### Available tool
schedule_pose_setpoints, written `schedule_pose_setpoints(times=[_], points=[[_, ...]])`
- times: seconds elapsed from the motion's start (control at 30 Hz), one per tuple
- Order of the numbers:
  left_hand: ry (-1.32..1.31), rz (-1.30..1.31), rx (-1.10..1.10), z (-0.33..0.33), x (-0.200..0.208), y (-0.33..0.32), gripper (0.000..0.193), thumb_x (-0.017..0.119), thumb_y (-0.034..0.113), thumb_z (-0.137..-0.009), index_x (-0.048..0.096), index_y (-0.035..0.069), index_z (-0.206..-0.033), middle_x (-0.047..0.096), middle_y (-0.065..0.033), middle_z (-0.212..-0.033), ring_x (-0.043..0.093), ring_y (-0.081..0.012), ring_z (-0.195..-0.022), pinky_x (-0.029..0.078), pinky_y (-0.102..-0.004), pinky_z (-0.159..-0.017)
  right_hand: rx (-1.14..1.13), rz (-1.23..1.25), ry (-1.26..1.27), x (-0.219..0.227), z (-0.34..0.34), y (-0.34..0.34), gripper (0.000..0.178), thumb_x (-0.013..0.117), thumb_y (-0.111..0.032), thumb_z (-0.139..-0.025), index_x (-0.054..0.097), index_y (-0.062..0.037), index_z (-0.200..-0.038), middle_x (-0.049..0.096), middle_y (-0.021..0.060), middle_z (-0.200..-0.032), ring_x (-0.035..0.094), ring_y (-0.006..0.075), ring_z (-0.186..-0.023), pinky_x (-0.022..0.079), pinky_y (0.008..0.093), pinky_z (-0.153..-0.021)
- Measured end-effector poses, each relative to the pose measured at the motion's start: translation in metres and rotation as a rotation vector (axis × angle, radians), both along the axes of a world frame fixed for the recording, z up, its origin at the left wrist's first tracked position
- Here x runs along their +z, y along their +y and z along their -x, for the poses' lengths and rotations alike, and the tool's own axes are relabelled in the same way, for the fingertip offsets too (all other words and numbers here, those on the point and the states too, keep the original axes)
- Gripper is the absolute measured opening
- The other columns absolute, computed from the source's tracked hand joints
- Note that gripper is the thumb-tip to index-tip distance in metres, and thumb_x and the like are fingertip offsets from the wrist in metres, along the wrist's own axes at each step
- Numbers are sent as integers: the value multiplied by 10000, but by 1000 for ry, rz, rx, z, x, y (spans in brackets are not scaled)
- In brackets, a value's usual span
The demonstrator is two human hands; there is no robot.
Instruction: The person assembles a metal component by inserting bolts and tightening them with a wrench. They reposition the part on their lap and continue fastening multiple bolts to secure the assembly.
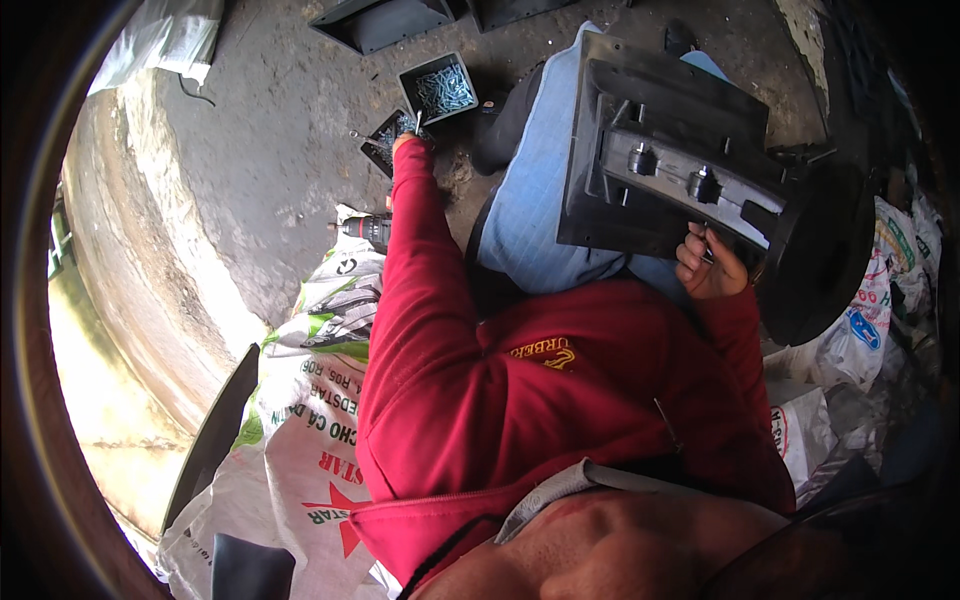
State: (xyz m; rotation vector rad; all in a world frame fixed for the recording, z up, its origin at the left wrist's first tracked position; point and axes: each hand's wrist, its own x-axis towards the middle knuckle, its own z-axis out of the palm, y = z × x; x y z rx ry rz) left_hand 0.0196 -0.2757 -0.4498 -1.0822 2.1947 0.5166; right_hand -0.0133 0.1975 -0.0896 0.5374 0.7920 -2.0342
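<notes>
With the left arm (425,240) outstretched, the left hand (412,142) is resting at a small bin (375,160) on the grey floor (295,120), the right hand (712,266) sitting curled at the black panel (665,85) across the lap (540,190), both grips being indeterminable.

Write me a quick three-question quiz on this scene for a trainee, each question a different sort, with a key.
1. Multiple choice: what does the upper bin hold? a) cables; b) screws; c) gloves.
2. True or false: the right hand is at the lower bin.
3. Short answer: which power tool lies beside the left sleeve?

Key
1. b: screws.
2. False: the right hand is at the black panel; the left hand is at the lower bin.
3. A drill.
</notes>
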Motion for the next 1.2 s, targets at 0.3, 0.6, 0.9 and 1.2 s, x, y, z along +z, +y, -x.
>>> schedule_pose_setpoints(times=[0.3, 0.6, 0.9, 1.2], points=[[19, 112, 159, -13, -8, -20, 392, 735, 337, -671, 701, 89, -973, 687, -135, -962, 661, -272, -925, 506, -353, -844, 51, -211, -5, 13, 2, 0, 384, 485, -264, -927, 473, -56, -1249, 514, 12, -1039, 524, 145, -926, 450, 274, -729], [429, -252, 591, -40, 25, -43, 350, 759, 261, -712, 691, 58, -988, 708, -76, -863, 670, -150, -770, 511, -296, -767, 66, 80, -19, -2, -1, 2, 506, 424, -343, -962, 371, -39, -1362, 530, 86, -1236, 483, 259, -1210, 472, 377, -911], [1146, -1023, 37, -30, 387, 111, 142, 708, 14, -773, 668, 12, -909, 693, -117, -853, 615, -110, -627, 482, -217, -553, 117, 294, -90, 23, -14, -38, 537, 346, -357, -978, 364, 38, -1341, 422, 166, -1369, 409, 294, -1281, 375, 405, -1040], [1081, -722, -861, -31, 439, 268, 254, 696, 2, -757, 671, 8, -1010, 677, -123, -866, 649, -135, -734, 513, -258, -633, -10, 320, -128, 24, -38, -42, 447, 491, -318, -931, 504, 2, -1243, 578, 92, -1204, 598, 243, -1034, 501, 376, -897]])
